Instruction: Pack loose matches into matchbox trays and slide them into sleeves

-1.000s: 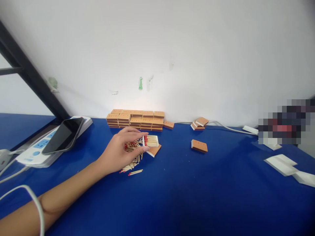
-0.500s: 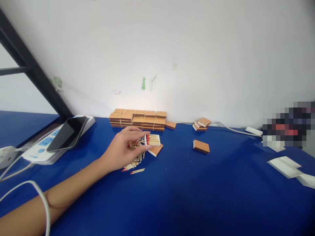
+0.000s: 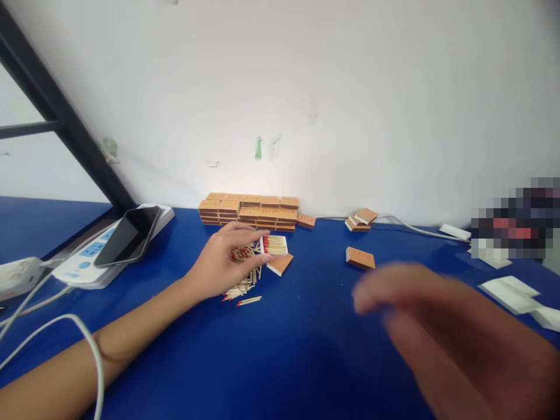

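My left hand (image 3: 221, 254) is closed at the fingertips on the sides of a white matchbox tray (image 3: 285, 252). Red-headed matches (image 3: 275, 244) lie in that tray. Under and beside the same hand is a heap of loose matches (image 3: 240, 290), partly hidden by the fingers. An orange matchbox sleeve (image 3: 281, 265) lies just below the tray. My right hand (image 3: 437, 326) is blurred in the lower right, thumb and fingers apart and nothing visible between them. Beyond its fingertips lies a single orange matchbox (image 3: 361, 258) on the blue table.
Stacked matchboxes (image 3: 249, 213) stand against the wall, with a smaller pile (image 3: 362, 219) to their right. On the left, a phone (image 3: 128, 236) rests on a power strip (image 3: 83, 265). A white cable (image 3: 94, 344) crosses over my left forearm. White folded pieces (image 3: 510, 294) lie at right.
My right hand has come into view from the lower right. My left hand keeps its hold on the tray of matches. The whole view has shifted slightly.
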Tool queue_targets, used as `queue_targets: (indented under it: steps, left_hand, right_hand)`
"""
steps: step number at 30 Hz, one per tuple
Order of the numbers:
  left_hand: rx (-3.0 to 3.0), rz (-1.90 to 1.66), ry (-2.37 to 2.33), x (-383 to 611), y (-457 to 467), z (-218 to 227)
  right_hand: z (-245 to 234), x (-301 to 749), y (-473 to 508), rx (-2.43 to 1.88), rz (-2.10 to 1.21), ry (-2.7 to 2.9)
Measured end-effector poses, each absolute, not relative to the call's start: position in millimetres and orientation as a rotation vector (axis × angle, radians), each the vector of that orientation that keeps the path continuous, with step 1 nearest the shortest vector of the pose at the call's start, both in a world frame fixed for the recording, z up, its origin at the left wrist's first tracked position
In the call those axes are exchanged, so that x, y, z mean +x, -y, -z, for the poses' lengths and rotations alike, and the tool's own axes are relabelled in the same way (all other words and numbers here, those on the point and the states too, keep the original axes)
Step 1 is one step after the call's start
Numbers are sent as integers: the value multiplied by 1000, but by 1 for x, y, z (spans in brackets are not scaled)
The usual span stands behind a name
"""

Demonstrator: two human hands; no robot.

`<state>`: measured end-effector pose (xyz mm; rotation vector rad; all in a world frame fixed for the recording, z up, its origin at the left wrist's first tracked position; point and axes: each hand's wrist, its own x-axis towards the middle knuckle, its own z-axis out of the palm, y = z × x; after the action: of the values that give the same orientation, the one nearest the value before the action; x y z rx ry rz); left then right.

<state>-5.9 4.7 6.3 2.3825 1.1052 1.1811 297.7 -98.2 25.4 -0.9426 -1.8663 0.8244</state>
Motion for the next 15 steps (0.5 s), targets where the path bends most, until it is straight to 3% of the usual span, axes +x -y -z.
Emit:
queue_targets:
  steps: [6, 15]
  left_hand:
    - [2404, -1204, -1118, -8, -7, -8]
    - [2390, -1224, -1117, -11, -11, -5]
  right_hand:
    - [-25, 299, -60, -1452, -96, 2089]
    - [5, 304, -107, -1612, -55, 2279]
